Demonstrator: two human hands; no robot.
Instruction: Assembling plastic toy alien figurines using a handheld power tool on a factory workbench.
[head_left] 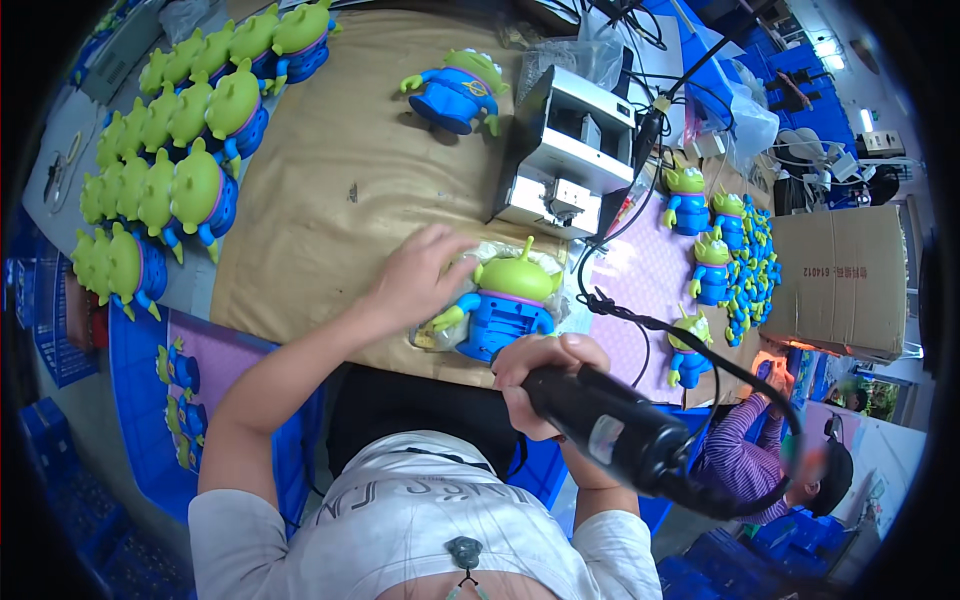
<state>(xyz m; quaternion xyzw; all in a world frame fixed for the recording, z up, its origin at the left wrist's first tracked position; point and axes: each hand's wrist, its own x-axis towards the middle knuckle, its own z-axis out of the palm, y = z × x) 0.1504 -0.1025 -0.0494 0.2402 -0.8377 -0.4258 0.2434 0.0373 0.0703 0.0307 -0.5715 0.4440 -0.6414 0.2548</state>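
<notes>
A green-headed toy (pixel 505 300) in a blue suit is seen near the front edge of the counter (pixel 330 200), lying in a clear bag (pixel 440 330) on brown paper. The left hand (pixel 420 275) is laid flat on the bag just left of the toy's head, its fingers spread and pressed down rather than closed round anything. The right hand (pixel 540 375) is wrapped tight about a black tool (pixel 610 430), whose thick body is pointed toward the lower right and whose tip is hidden behind the hand, just below the toy. A black cord (pixel 640 325) is looped from the tool up across the counter.

Another toy of the same kind (pixel 457 90) is set alone farther back on the paper. Rows of like toys (pixel 170 170) are lined up along the left side, their green heads turned outward. A grey metal machine (pixel 565 155) is placed behind the bagged toy, to its right. More of the toys (pixel 720 260) are stood and heaped on a purple mat at the right, beside a cardboard box (pixel 845 280). Another person's striped sleeve (pixel 740 460) is visible at the lower right, well apart from both hands.
</notes>
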